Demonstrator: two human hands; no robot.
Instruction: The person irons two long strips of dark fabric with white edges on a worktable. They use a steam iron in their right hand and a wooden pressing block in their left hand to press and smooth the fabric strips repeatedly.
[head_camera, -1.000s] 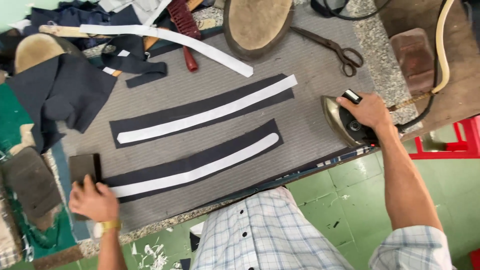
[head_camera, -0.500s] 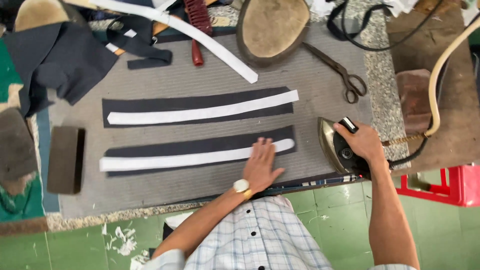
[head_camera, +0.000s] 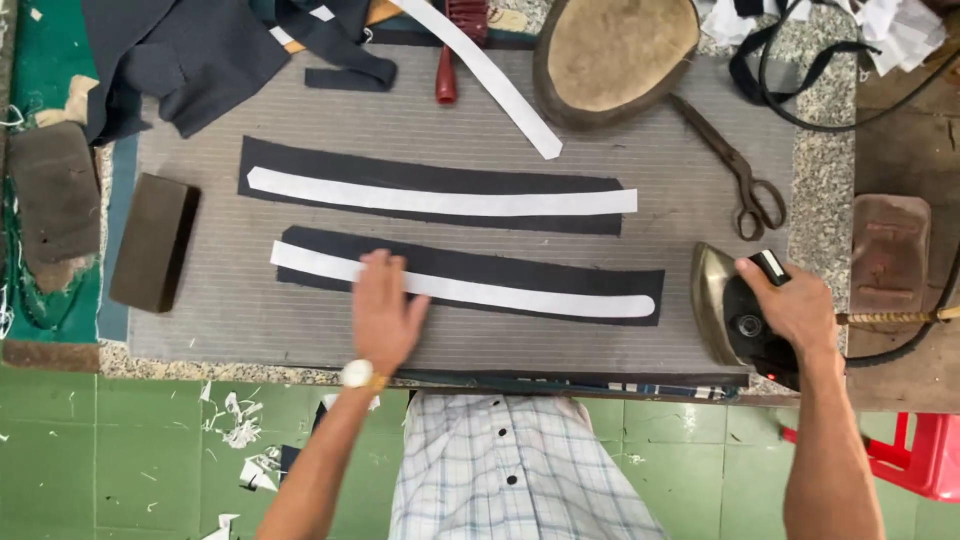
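Head view: we take the grey ribbed pressing mat (head_camera: 300, 330) as our landmark. Our left hand (head_camera: 385, 312) lies flat near the mat's front edge, fingers spread and pressing on the nearer dark fabric strip with a white interfacing band (head_camera: 520, 285), close to that strip's left end. A second dark strip with a white band (head_camera: 440, 195) lies just behind it, apart from it and roughly parallel. Our right hand (head_camera: 795, 305) is wrapped tight around the black handle of a brass-coloured electric iron (head_camera: 725, 310), which sits at the mat's right edge, just beyond the rounded end of the nearer strip. A dark rectangular block (head_camera: 155, 243) rests at the mat's left edge. Rusty metal scissors (head_camera: 740, 170) lie at the mat's far right corner, beside an oval padded pressing form (head_camera: 615, 55).
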